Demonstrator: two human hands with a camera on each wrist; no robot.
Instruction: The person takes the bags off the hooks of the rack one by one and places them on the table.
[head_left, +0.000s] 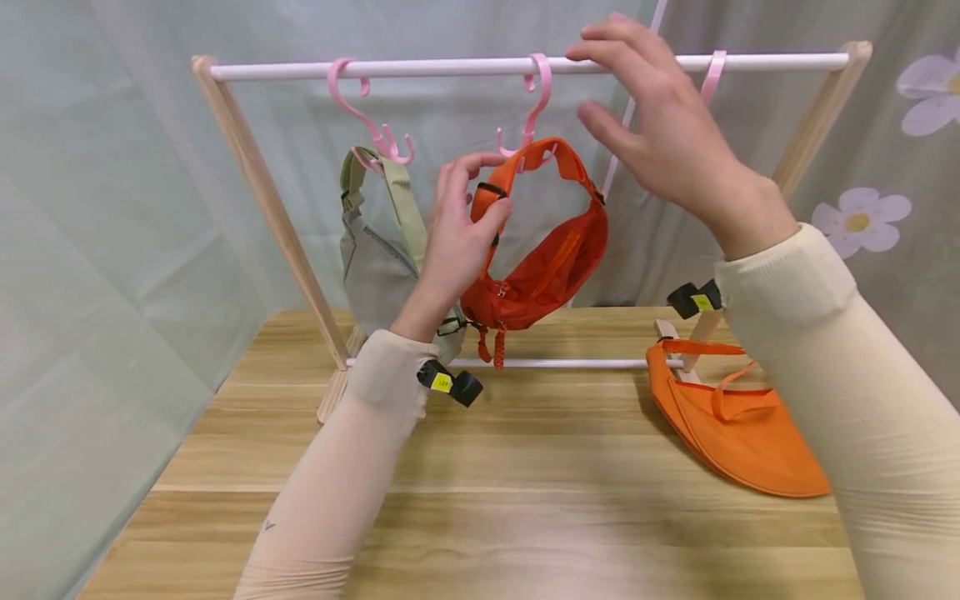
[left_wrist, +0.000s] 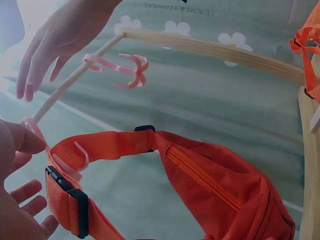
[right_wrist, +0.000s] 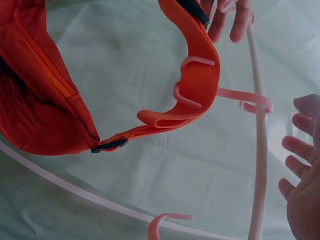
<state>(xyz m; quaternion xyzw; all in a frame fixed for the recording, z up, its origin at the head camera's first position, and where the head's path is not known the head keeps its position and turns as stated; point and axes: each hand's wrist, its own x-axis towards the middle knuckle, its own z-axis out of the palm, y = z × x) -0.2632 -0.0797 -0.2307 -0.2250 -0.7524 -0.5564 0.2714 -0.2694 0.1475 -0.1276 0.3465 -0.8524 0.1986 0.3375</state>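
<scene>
A red-orange waist bag (head_left: 551, 271) hangs by its strap from a pink hook (head_left: 543, 92) on the white rod (head_left: 450, 68). My left hand (head_left: 459, 229) is beside the strap's black buckle (left_wrist: 67, 195), thumb in front and fingers spread, not closed round the strap. Whether the fingertips touch it is hard to tell. Up at the rod, to the right of that hook, my right hand (head_left: 660, 125) is raised with parted fingers and holds nothing. In the right wrist view the strap (right_wrist: 200, 85) lies over the hook's prongs, apart from the right hand (right_wrist: 305, 165).
A grey-green bag (head_left: 382, 275) hangs on another pink hook (head_left: 337, 87) at left. A third pink hook (left_wrist: 135, 70) is farther right along the rod. An orange bag (head_left: 742, 433) lies on the wooden table (head_left: 525, 500) by the rack's right wooden leg (head_left: 813, 125).
</scene>
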